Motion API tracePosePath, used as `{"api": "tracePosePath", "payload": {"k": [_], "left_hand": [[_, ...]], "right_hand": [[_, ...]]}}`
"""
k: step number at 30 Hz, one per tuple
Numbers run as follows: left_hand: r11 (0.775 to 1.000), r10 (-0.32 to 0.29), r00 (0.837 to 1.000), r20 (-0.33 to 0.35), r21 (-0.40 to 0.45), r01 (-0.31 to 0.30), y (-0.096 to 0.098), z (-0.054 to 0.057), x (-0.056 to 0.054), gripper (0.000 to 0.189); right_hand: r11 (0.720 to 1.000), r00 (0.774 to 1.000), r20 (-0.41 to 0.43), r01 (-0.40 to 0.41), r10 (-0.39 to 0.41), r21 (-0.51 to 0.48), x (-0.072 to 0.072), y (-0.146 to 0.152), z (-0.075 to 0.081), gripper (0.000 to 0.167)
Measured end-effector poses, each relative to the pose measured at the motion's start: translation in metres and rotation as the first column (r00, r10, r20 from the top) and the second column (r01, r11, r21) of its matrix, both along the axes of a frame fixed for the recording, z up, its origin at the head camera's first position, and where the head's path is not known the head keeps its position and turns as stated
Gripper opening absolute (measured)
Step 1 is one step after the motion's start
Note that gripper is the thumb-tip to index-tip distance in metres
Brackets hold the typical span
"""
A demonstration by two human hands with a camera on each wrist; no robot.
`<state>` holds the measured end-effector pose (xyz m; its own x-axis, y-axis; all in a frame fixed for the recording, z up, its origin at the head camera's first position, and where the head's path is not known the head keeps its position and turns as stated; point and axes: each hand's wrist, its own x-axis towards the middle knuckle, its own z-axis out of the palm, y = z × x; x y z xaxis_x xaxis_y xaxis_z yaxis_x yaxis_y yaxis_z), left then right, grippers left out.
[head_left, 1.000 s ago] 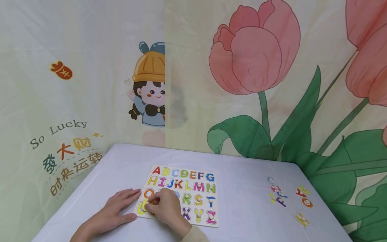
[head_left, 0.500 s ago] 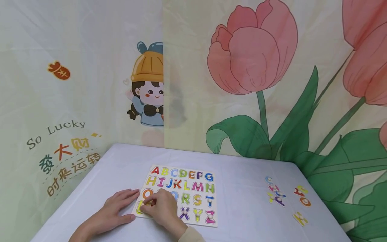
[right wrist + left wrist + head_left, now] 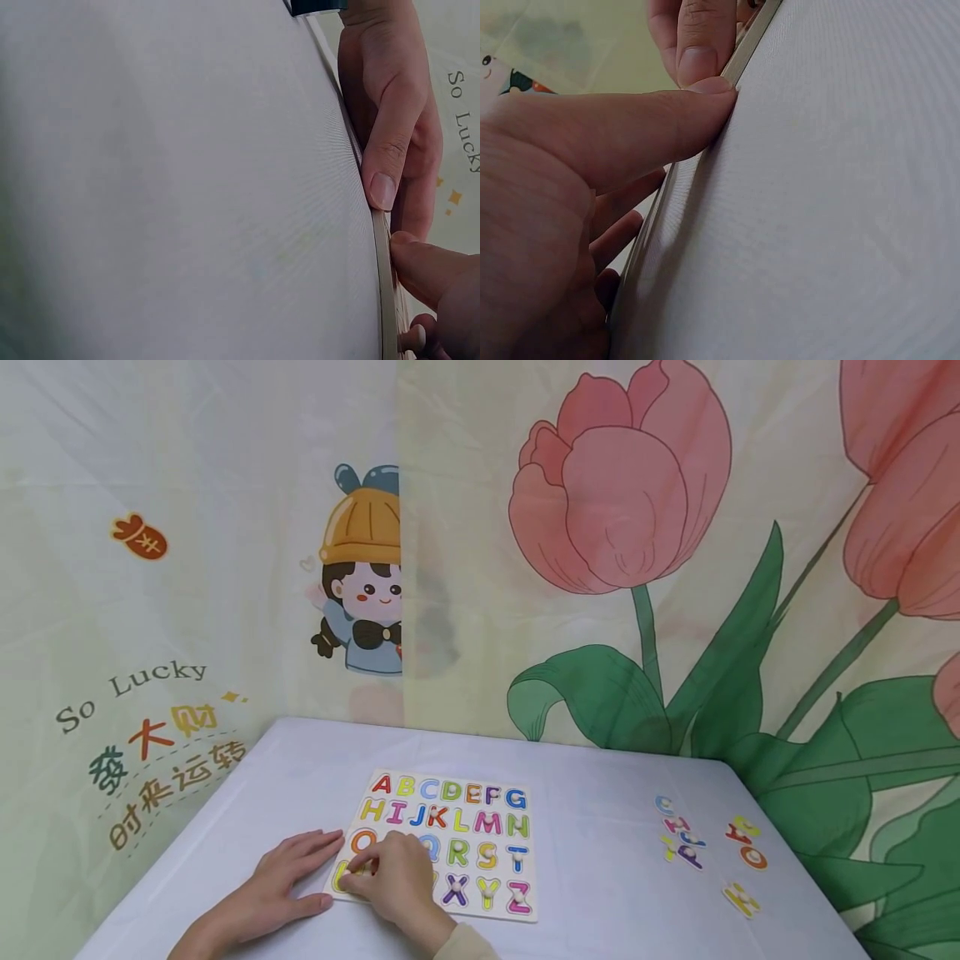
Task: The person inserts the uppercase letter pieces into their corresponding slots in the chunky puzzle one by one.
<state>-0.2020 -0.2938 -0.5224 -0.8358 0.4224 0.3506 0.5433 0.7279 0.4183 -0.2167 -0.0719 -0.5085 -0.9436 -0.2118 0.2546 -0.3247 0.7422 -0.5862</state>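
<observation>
Yellow letter U [image 3: 338,878] sits at the near left corner of the alphabet board [image 3: 472,837], partly hidden by the right hand [image 3: 397,877], so I cannot tell whether it lies fully flush in its recess. The thumb and index finger of that hand are drawn in to a narrow pinch on it; the exact contact is covered. The left hand [image 3: 281,881] lies beside the board with fingers extended, gripping nothing, its thumb against the board's edge, as the left wrist view shows. The letter looks like a thin, stiff, painted piece, so I judge it light and not fragile, smooth enough to slide under a fingertip. Its best hold should be a small central knob like those on its neighbours; one such knob [image 3: 411,340] appears to stick up near a fingertip in the right wrist view. Gripping the thin rim would be fiddly, and a tilted piece could catch on the recess wall. The board looks rigid and light too, liable to skid on the white tabletop [image 3: 600,852], so its edge is the place to steady it. Loose letters [image 3: 677,826] lie well apart, on the right.
</observation>
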Motion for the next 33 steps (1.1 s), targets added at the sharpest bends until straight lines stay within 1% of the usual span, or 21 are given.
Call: {"api": "tracePosePath", "payload": {"k": [3,5,6,8,10,12,13,16,19,22,25,29,31,33], "left_hand": [[1.0,0.004,0.999,0.052,0.002,-0.004,0.0,0.0,0.0,0.074],[1.0,0.01,0.995,0.097,0.001,-0.01,0.001,0.0,-0.001,0.075],[1.0,0.012,0.994,0.11,-0.002,-0.012,0.001,0.0,-0.001,0.075],[1.0,0.014,0.992,0.128,-0.005,-0.014,0.002,0.0,-0.002,0.076],[1.0,0.02,0.988,0.152,-0.008,-0.019,0.002,0.001,-0.002,0.076],[1.0,0.025,0.984,0.175,-0.008,-0.024,0.003,0.002,-0.003,0.077],[1.0,0.027,0.982,0.184,-0.007,-0.026,0.003,0.002,-0.003,0.077],[1.0,0.031,0.979,0.202,-0.004,-0.031,0.004,0.004,-0.003,0.078],[0.999,0.033,0.982,0.187,0.0,-0.033,0.004,0.003,-0.002,0.079],[0.999,0.042,0.985,0.167,-0.009,-0.041,0.002,0.0,-0.001,0.079],[0.999,0.053,0.987,0.154,-0.009,-0.052,0.001,-0.001,-0.001,0.079],[0.999,0.052,0.989,0.135,0.004,-0.053,0.002,-0.001,0.0,0.078],[0.999,0.048,0.991,0.122,0.004,-0.049,0.002,0.0,0.0,0.077],[0.999,0.042,0.995,0.093,-0.003,-0.042,0.002,0.0,0.0,0.077]], "right_hand": [[1.0,0.999,0.028,-0.028,0.028,-0.01,0.0,0.003,0.002,0.013],[0.996,0.994,0.071,-0.074,0.077,-0.048,-0.001,0.009,0.005,0.012],[0.99,0.989,0.092,-0.108,0.116,-0.086,-0.002,0.013,0.007,0.012],[0.969,0.972,0.123,-0.178,0.201,-0.173,-0.004,0.026,0.012,0.014],[0.938,0.949,0.14,-0.241,0.281,-0.249,-0.005,0.043,0.02,0.015],[0.915,0.932,0.142,-0.285,0.335,-0.287,-0.007,0.065,0.029,0.016],[0.913,0.929,0.143,-0.291,0.341,-0.285,-0.008,0.077,0.034,0.016],[0.927,0.938,0.131,-0.285,0.322,-0.243,-0.011,0.12,0.046,0.016],[0.951,0.957,0.096,-0.256,0.275,-0.172,-0.016,0.169,0.053,0.017],[0.976,0.976,0.064,-0.201,0.206,-0.089,-0.02,0.219,0.059,0.016],[0.993,0.992,0.053,-0.113,0.115,-0.038,-0.021,0.271,0.063,0.016],[1.0,0.999,0.026,-0.024,0.024,0.004,-0.012,0.346,0.062,0.015],[1.0,1.0,-0.003,0.001,-0.001,0.022,-0.004,0.383,0.059,0.016],[0.999,1.0,-0.02,0.022,-0.022,0.048,0.005,0.418,0.057,0.015]]}}
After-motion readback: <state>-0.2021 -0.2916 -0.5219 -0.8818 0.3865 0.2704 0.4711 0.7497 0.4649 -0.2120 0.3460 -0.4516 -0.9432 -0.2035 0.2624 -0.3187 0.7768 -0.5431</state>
